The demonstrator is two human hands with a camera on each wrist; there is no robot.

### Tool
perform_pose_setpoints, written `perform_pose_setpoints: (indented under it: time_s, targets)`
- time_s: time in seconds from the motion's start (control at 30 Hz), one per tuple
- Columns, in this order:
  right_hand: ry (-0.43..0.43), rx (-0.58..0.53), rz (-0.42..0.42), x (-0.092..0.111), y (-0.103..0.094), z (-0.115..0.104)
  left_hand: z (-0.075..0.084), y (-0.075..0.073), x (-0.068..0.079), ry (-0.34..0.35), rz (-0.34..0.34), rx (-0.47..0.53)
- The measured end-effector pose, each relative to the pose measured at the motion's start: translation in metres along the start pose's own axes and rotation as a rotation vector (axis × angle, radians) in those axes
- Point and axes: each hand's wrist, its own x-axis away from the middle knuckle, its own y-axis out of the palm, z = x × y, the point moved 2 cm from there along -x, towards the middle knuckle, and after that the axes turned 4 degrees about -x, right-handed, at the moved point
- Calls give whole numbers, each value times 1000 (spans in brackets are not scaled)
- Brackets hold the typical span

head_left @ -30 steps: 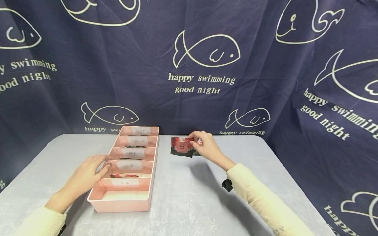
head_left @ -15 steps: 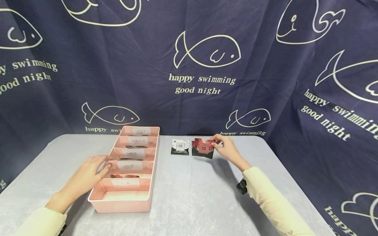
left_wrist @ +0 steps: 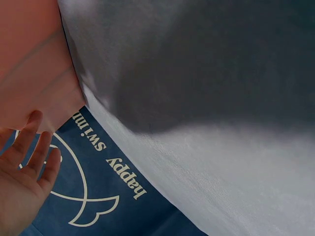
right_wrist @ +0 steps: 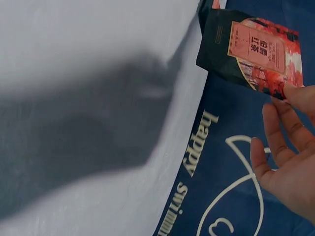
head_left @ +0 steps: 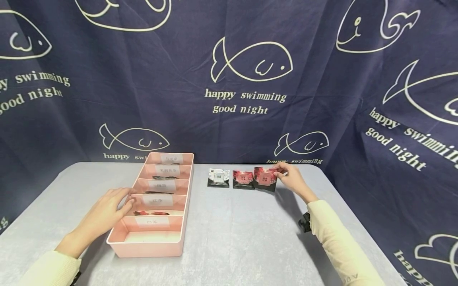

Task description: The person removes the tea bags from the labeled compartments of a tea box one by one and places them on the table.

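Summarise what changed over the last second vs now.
The right hand slid rightward along the table's far edge, leaving a silver packet and a red packet behind; it now pinches another red packet beside them. The left hand stayed resting on the pink tray, which did not move.

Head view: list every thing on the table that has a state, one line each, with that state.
Pink tray: upright on the table, five labelled compartments; the nearest looks empty, some others hold packets.
Silver packet: flat on the table, sealed, untouched.
Middle red packet: flat beside it, untouched.
Right red packet: pinched at its right edge.
Right hand: pinches that packet.
Left hand: fingers straight, resting against the tray's left wall.
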Motion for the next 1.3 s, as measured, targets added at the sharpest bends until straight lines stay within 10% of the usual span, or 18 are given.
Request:
perform_pose_setpoints:
  time_s: [0.63,1.3]
  targets:
    - [-9,-41,-51,-4,-6,27,0,0,0,12,7,2]
    - [61,180,-54,-16,21,45,-1,0,0,20,19,7]
